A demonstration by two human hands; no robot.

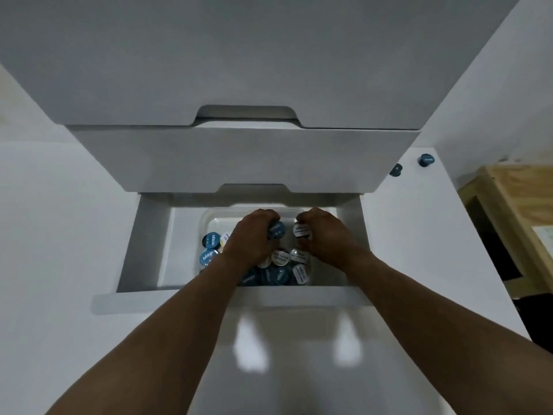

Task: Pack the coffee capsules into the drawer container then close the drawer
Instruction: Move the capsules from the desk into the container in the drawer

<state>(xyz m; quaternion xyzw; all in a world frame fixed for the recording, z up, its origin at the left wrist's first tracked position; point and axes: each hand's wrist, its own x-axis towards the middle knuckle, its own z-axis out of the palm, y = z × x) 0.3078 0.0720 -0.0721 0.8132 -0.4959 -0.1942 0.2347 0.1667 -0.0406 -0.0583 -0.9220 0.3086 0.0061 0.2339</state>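
The bottom drawer [143, 241] of a white cabinet is pulled out. Inside it sits a clear plastic container [206, 218] holding several coffee capsules [209, 257], blue-lidded and white-lidded. Both my hands are over the container. My left hand [253, 238] grips a blue-lidded capsule [276, 229]. My right hand [324, 235] grips a white-lidded capsule [301, 230]. The two held capsules face each other above the pile. My forearms hide part of the container's near side.
Two blue capsules [426, 159] [396, 170] lie on the white surface to the right of the cabinet. A wooden shelf unit [508, 205] stands at the far right. Two shut drawers [245, 157] overhang the open one. The drawer's front panel [209, 302] juts toward me.
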